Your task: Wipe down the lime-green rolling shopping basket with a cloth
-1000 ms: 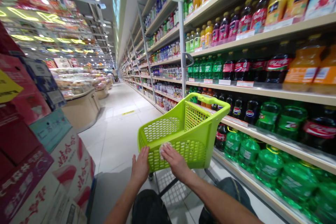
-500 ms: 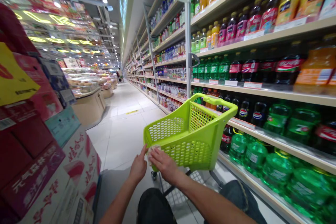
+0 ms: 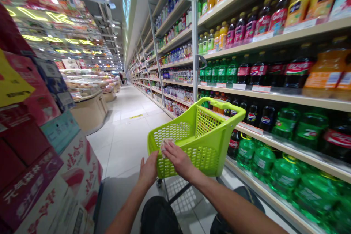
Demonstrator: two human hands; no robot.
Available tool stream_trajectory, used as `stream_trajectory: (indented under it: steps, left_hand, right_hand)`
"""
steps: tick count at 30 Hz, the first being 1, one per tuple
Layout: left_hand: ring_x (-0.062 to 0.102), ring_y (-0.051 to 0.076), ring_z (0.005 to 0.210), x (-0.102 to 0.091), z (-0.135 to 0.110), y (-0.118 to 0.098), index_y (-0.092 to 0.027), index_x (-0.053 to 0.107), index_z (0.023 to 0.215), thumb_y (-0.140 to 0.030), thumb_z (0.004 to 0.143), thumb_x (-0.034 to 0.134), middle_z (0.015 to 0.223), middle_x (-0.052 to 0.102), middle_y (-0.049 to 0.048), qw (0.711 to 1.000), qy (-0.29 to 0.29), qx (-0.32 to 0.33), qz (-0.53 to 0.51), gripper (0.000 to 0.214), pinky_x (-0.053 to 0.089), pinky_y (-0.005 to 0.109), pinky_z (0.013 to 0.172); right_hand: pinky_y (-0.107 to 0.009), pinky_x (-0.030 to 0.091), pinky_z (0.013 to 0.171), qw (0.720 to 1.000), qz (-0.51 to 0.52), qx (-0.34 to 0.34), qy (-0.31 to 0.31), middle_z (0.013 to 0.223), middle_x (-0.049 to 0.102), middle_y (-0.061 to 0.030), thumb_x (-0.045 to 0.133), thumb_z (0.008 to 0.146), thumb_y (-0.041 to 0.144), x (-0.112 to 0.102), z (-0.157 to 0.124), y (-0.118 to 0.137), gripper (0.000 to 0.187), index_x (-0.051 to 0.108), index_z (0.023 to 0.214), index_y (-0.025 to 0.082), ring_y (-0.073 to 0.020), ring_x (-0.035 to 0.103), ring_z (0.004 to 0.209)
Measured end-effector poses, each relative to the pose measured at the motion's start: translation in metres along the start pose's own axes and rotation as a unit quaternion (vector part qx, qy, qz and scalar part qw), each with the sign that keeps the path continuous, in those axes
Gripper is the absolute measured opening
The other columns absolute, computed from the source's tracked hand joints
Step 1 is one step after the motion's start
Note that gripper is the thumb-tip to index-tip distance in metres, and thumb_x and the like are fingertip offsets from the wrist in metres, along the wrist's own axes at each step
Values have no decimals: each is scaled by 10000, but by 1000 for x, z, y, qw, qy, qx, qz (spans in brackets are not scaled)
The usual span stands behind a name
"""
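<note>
1. Our left hand (image 3: 149,168) touches the near left corner of the cart (image 3: 208,142), thumb apart from the fingers; we cannot tell whether they grip.
2. Our right hand (image 3: 179,159) holds a crumpled cloth (image 3: 165,146) — fingers nearly straight, close together — at the cart's top edge.
3. The cart stands before us on the floor (image 3: 124,146), beside shelved bottles (image 3: 261,161).

Lower centre: right hand (image 3: 177,158) holds a cloth (image 3: 166,145) against a green cart (image 3: 208,140), left hand (image 3: 148,168) on its corner; bottles (image 3: 285,175) at right.
</note>
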State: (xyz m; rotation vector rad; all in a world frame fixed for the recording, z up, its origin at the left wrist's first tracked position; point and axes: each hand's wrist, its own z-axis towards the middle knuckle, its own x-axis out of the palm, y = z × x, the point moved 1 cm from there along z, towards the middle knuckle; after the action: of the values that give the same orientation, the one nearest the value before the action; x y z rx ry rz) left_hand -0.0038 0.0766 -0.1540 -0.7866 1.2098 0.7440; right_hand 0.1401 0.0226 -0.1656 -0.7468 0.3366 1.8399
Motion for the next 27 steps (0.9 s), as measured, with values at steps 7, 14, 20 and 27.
stream_trajectory:
  steps: [7, 14, 20, 27]
  left_hand:
    - [219, 185, 1310, 11, -3, -16, -173, 235, 1346, 14, 726, 225, 1429, 223, 81, 996, 13, 0, 83, 648, 171, 531, 1031]
    - [208, 198, 1313, 12, -5, -32, -98, 243, 1337, 33, 722, 210, 1427, 204, 112, 994, 5, -40, 99, 630, 191, 516, 1033]
    - [247, 222, 1299, 14, -8, -39, -76, 269, 1326, 21, 742, 198, 1409, 244, 142, 990, -23, -19, 137, 596, 204, 528, 1025]
    - [246, 237, 1298, 11, -4, -38, -78, 283, 1323, 29, 719, 217, 1405, 259, 154, 992, -16, -34, 119, 617, 172, 543, 1030]
  right_hand:
    - [-391, 377, 991, 996, -60, 7, 69, 1253, 506, -79, 419, 862, 129, -8, -21, -55, 340, 499, 1190, 168, -194, 318, 1262]
    - [-417, 353, 1009, 987, -85, 130, 36, 1264, 492, -98, 437, 836, 84, -41, -44, -103, 343, 534, 1155, 165, -193, 311, 1267]
    - [-365, 319, 1039, 999, -27, -17, 42, 1246, 512, -81, 446, 860, 159, 4, -14, -36, 301, 533, 1147, 147, -170, 279, 1281]
    - [-409, 352, 1007, 992, -86, 79, 56, 1274, 485, -72, 398, 847, 69, -51, -49, -120, 379, 506, 1188, 196, -169, 275, 1284]
